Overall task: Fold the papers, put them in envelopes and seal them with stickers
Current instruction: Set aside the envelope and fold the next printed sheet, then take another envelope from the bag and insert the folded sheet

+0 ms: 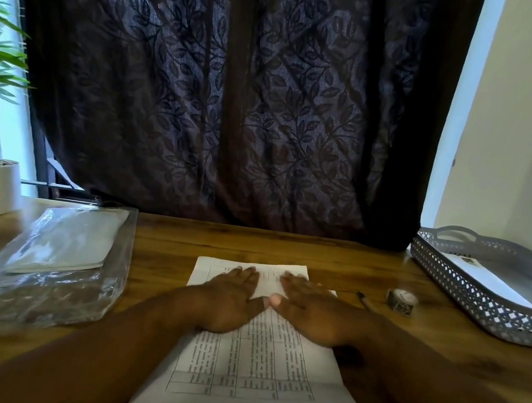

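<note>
Matt printed paper (pixel 253 372) on smooth wood-grain table (pixel 406 360).

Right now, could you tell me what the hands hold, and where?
Nothing gripped: left hand and right hand press flat on the paper, its far half.

White paper (pixel 254 365) with black gridded print. Dark curtain (pixel 232 92) patterned with leafy vines. Grey tray (pixel 471 294) of diamond lattice; brown wood-grain table (pixel 166 238).

Print on the paper (pixel 267 370) is too blurred to read; the tray (pixel 471 294) runs off the right edge.
</note>
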